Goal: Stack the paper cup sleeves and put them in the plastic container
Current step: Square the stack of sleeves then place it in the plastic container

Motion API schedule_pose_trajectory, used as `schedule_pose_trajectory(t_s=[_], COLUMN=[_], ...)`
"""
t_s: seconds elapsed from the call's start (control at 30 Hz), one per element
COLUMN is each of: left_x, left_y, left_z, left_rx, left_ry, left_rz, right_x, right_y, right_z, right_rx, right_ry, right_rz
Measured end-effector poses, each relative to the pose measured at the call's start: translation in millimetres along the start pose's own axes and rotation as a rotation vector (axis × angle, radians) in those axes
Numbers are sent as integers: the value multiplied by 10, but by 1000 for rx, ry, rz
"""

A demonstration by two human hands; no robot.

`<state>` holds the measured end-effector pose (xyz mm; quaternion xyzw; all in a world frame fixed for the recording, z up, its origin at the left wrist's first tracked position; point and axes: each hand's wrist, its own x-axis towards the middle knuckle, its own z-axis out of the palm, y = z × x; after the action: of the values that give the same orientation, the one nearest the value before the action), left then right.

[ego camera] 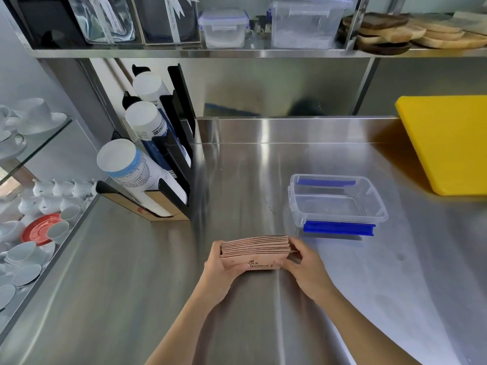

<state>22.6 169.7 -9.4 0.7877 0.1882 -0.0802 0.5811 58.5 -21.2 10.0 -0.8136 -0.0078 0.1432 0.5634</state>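
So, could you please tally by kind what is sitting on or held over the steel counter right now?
Stack of cup sleeves, held by left hand and right hand: 1
Clear plastic container: 1
Yellow cutting board: 1
Paper cup dispenser rack: 1
Total: 4

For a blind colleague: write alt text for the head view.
Two hands, left hand and right hand, hold a stack of brown cup sleeves above a steel counter. An open, empty clear plastic container sits beyond to the right.
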Motion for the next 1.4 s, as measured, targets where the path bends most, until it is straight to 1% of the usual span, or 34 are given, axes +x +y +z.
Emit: schedule_pose_trajectory(t_s=[0.1,0.2,0.27,0.33,0.37,0.4,0.47,0.53,0.6,0.7,0.8,0.93,1.03,1.17,1.2,1.27,1.33,1.37,1.4], left_x=[-33,-58,-53,-59,-60,-57,-62,-90,-122,-98,-60,-32,-32,13,14,0,-30,-36,-43], left_y=[-34,-18,7,49,65,91,146,213,249,223,194,221,254,169,139,79,16,-21,-51], left_z=[45,91,126,180,219,255,340,413,442,417,403,400,395,389,364,278,154,92,38], left_rx=[-126,-235,-355,-477,-519,-526,-502,-543,-571,-555,-546,-579,-585,-567,-536,-468,-287,-150,7], left_ry=[-17,-76,-95,-73,-46,-2,106,199,267,316,312,295,294,243,200,43,-120,-161,-168], left_rz=[114,154,124,67,33,6,-18,3,42,101,76,62,49,32,39,81,137,154,174], right_x=[-66,-102,-123,-145,-143,-123,-63,-13,10,6,17,29,20,41,48,60,68,66,60], right_y=[57,114,118,75,50,26,-9,-21,-33,-16,25,-21,-13,68,75,78,80,79,73], right_z=[25,88,150,227,265,299,356,389,399,394,420,431,413,428,438,452,453,448,442], right_rx=[-64,-17,137,381,488,538,504,491,501,471,409,477,487,466,460,440,407,386,366], right_ry=[-1,-26,-21,-4,24,75,216,348,406,407,376,408,401,385,392,407,401,391,382], right_rz=[-15,-19,-2,33,57,91,141,141,128,87,77,94,84,92,96,97,97,97,94])
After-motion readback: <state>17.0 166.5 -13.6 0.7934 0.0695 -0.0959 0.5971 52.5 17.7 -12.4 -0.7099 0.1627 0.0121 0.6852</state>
